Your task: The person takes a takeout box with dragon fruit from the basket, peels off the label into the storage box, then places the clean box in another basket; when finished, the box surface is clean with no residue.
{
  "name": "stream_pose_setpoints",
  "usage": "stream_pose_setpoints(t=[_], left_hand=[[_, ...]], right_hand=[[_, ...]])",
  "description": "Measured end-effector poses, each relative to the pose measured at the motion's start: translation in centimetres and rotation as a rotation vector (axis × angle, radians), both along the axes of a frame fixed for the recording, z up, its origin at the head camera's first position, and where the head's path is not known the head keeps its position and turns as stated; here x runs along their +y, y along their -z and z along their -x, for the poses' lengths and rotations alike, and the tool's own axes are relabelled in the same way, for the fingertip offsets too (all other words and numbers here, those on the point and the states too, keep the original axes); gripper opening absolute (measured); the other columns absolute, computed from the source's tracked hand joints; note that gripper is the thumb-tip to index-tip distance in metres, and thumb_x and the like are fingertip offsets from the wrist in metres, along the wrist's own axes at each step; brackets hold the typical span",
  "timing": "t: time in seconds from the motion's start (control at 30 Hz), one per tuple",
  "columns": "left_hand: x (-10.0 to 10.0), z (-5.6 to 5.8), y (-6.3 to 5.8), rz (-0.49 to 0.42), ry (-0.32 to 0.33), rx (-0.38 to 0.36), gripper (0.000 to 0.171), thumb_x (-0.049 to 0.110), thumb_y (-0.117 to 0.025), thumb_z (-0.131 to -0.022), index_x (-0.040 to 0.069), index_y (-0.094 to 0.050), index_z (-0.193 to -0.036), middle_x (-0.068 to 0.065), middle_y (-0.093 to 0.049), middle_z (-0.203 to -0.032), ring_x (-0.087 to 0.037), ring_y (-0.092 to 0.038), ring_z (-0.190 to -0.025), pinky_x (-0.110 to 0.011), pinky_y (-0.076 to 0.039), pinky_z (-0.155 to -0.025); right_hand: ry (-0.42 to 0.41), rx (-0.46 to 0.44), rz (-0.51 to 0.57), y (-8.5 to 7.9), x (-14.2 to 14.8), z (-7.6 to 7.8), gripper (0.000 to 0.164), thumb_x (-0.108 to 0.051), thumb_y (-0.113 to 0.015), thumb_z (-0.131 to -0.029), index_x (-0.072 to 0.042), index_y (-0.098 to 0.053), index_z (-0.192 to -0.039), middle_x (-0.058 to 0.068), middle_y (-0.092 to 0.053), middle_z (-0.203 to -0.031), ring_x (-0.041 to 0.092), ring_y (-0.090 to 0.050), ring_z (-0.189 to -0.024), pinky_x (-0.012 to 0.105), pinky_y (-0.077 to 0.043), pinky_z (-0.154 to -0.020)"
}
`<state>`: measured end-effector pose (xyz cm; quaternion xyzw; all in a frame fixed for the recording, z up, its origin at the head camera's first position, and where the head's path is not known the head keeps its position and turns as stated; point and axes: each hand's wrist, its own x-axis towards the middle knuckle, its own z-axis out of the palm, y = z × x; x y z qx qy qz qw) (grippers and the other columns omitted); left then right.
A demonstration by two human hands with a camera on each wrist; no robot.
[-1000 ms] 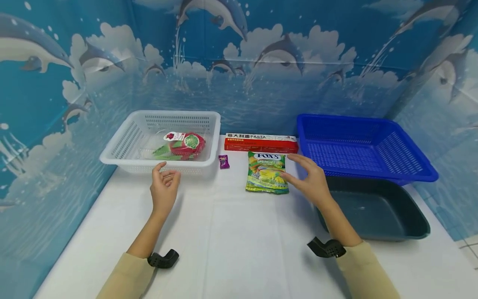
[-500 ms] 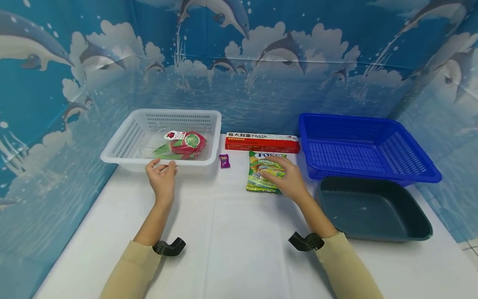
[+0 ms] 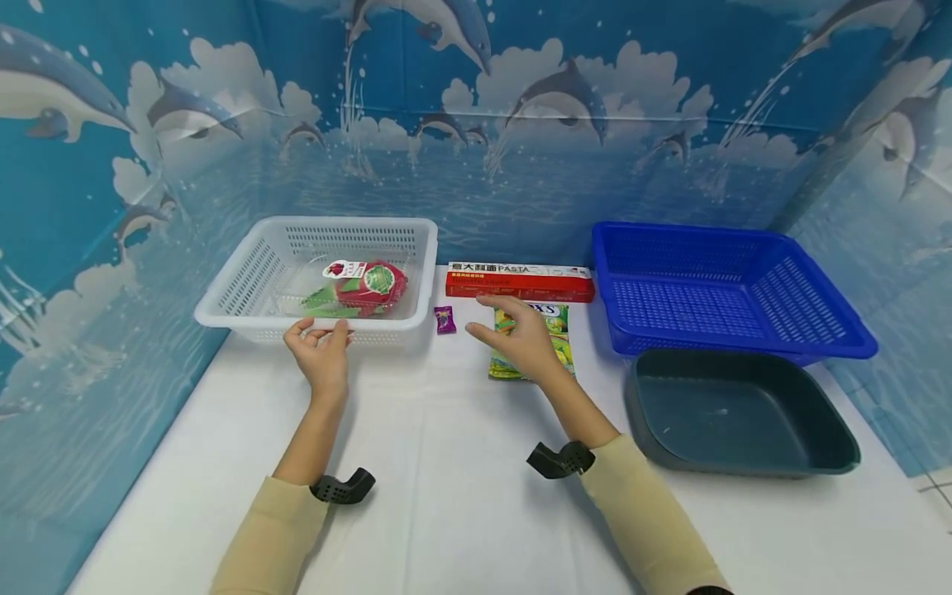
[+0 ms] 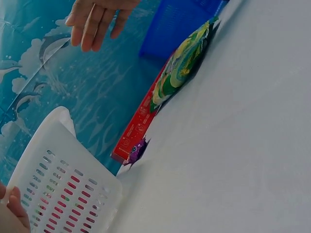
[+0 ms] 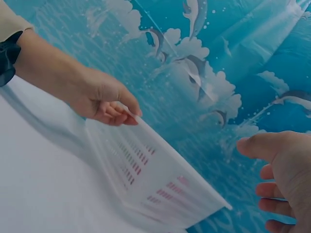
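My left hand (image 3: 321, 359) pinches the front rim of a white perforated plastic basket (image 3: 394, 326), thumb on the rim and the other fingers curled below it. Inside the basket lies a clear plastic pack (image 3: 372, 287) with a red and green fruit that looks like a dragon fruit. Above the table, my right hand (image 3: 524, 340) has thumb and fingers spread apart with nothing between them. It partly hides a green and yellow Fox's candy bag (image 3: 561, 351) in the head view. Just left of its fingertips lies a small purple wrapped candy (image 3: 445, 320).
Behind the candy bag lies a red and white pasta box (image 3: 521, 287). At the right stands a blue perforated basket (image 3: 732, 339), with a dark green tub (image 3: 744, 463) in front of it. A dolphin-print curtain (image 3: 513, 198) encloses the white-covered table (image 3: 476, 496).
The left hand has moved up to the white basket and taken hold of its front rim. The right hand has travelled left across the candy bag, fingers still spread.
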<state>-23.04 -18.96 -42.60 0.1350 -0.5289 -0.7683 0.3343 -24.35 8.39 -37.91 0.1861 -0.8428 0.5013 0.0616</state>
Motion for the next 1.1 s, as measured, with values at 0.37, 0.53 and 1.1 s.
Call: stream_pose_setpoints(t=[0.37, 0.53, 1.1], left_hand=[[-0.1, 0.1, 0.0, -0.036, 0.000, 0.038, 0.045, -0.010, -0.061, -0.087, 0.012, -0.030, -0.110, -0.008, -0.051, -0.087, -0.011, -0.059, -0.062, -0.018, -0.051, -0.061], [-0.2, 0.3, 0.1, -0.049, 0.012, 0.067, 0.046, -0.013, -0.060, -0.087, 0.012, -0.029, -0.111, -0.008, -0.051, -0.090, -0.010, -0.059, -0.063, -0.018, -0.051, -0.062], [-0.4, 0.5, 0.6, -0.045, 0.040, 0.068, 0.048, -0.011, -0.062, -0.087, 0.012, -0.026, -0.111, -0.010, -0.050, -0.092, -0.012, -0.060, -0.067, -0.020, -0.052, -0.064]], right_hand=[[-0.075, 0.032, 0.033, -1.6, -4.6, 1.6, 0.049, -0.030, -0.076, -0.086, -0.007, -0.063, -0.128, 0.007, -0.063, -0.127, 0.025, -0.055, -0.119, 0.044, -0.047, -0.099], [-0.101, -0.011, 0.055, -1.7, -6.5, 2.7, 0.047, -0.026, -0.073, -0.088, -0.005, -0.061, -0.129, 0.011, -0.062, -0.126, 0.028, -0.056, -0.115, 0.041, -0.049, -0.097], [-0.066, -0.314, 0.029, -2.8, -12.9, 5.2, 0.070, -0.026, -0.066, -0.092, -0.002, -0.033, -0.149, 0.017, -0.046, -0.144, 0.032, -0.050, -0.127, 0.048, -0.046, -0.100]])
